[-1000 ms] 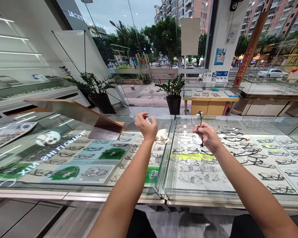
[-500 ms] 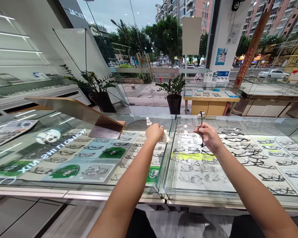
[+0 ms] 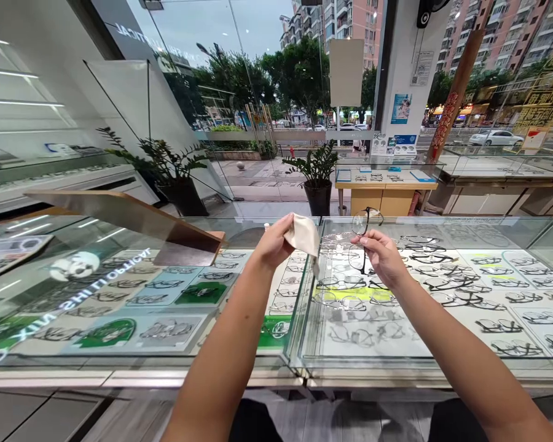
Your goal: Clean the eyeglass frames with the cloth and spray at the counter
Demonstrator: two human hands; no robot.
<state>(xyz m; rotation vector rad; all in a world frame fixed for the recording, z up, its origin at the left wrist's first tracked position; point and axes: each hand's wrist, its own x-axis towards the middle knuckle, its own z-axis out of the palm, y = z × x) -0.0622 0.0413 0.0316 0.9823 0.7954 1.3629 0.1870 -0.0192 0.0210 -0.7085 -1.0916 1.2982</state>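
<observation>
My left hand pinches a cream-coloured cleaning cloth, which hangs down to the right of the fingers. Behind that hand, only the white tip of a small bottle shows. In my right hand is a pair of dark-rimmed eyeglasses, held up on edge above the glass counter, one lens over the other. Cloth and eyeglasses are apart. Below both hands, rows of eyeglasses lie inside the glass display case.
A brown wooden board stands tilted on the counter at the left. Beyond the counter are a potted plant, a second potted plant and a wooden display table. A seam splits the glass tops between my arms.
My left hand has lifted away from the bottle, and the cloth is now spread out more from its fingers. The right hand still holds the eyeglasses, turned slightly.
</observation>
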